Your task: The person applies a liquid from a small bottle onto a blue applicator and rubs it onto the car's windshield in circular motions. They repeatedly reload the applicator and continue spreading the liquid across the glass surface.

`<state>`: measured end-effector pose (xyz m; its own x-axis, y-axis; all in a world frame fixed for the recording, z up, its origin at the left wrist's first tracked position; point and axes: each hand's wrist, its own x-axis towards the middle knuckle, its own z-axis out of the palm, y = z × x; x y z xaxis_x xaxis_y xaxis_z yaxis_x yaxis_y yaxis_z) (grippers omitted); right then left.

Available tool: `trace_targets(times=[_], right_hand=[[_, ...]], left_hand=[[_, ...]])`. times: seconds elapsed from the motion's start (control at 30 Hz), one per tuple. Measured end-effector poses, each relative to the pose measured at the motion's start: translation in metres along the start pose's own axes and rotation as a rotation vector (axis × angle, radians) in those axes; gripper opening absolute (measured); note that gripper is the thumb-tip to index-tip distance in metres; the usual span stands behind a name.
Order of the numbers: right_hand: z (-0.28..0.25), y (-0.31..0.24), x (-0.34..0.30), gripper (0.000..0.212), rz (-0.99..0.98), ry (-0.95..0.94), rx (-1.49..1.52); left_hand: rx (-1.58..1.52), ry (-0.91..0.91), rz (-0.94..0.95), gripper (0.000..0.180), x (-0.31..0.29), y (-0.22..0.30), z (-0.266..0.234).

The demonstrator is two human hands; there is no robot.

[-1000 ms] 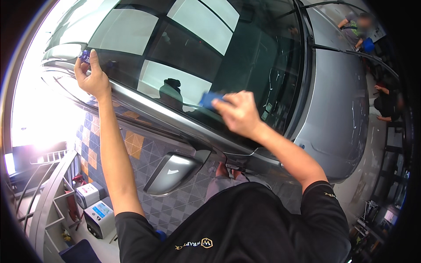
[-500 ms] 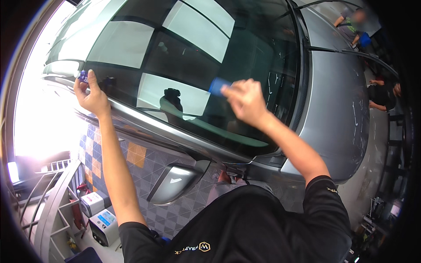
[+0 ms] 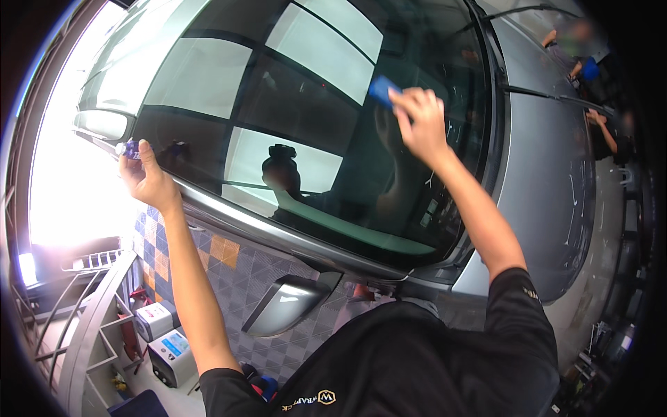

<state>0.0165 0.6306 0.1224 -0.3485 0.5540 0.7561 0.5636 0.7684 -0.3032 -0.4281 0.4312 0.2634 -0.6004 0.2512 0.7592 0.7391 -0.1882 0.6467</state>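
Observation:
A grey car's windshield [image 3: 295, 90] spreads out in front of me, dark and glossy, with bright panels and my own outline reflected in it. Over its right part, my right hand [image 3: 421, 124] is closed on a small blue applicator block [image 3: 383, 91], slightly blurred. Whether the block touches the glass or hovers just above, I cannot tell. At the left, near the windshield's edge, my left hand [image 3: 154, 184] is closed round a small purple bottle [image 3: 133, 149] with a pale cap, thumb and fingers pinching it.
The side mirror [image 3: 288, 306] juts out below the windshield. Wipers [image 3: 549, 96] lie toward the grey hood [image 3: 549, 187] at right. Two people work beyond the hood, one holding something blue [image 3: 590, 69]. White boxes [image 3: 170, 354] and a shelf stand at lower left.
My right hand has moved the blue block farther up and to the right over the glass. The left hand still holds the bottle, sitting slightly lower in view. The whole view has shifted a little.

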Motion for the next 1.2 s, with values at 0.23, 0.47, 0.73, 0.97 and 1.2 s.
trace_targets(times=[0.23, 0.47, 0.73, 0.97, 1.2], right_hand=[[0.021, -0.053, 0.035, 0.036, -0.206, -0.107, 0.224], [0.024, 0.077, 0.066, 0.034, -0.005, -0.041, -0.018], [0.034, 0.043, 0.068, 0.043, -0.238, -0.098, 0.221], [0.084, 0.162, 0.154, 0.025, 0.099, 0.038, -0.068], [0.074, 0.114, 0.127, 0.031, -0.135, -0.024, 0.108]], left_hand=[[0.019, -0.004, -0.030, 0.025, -0.002, 0.000, -0.008], [-0.049, 0.004, -0.095, 0.027, -0.001, -0.001, -0.002], [-0.071, 0.004, -0.122, 0.025, 0.000, -0.009, -0.016], [0.030, -0.022, -0.045, 0.029, 0.007, -0.015, -0.012], [0.054, -0.018, -0.004, 0.023, 0.007, -0.038, -0.051]])
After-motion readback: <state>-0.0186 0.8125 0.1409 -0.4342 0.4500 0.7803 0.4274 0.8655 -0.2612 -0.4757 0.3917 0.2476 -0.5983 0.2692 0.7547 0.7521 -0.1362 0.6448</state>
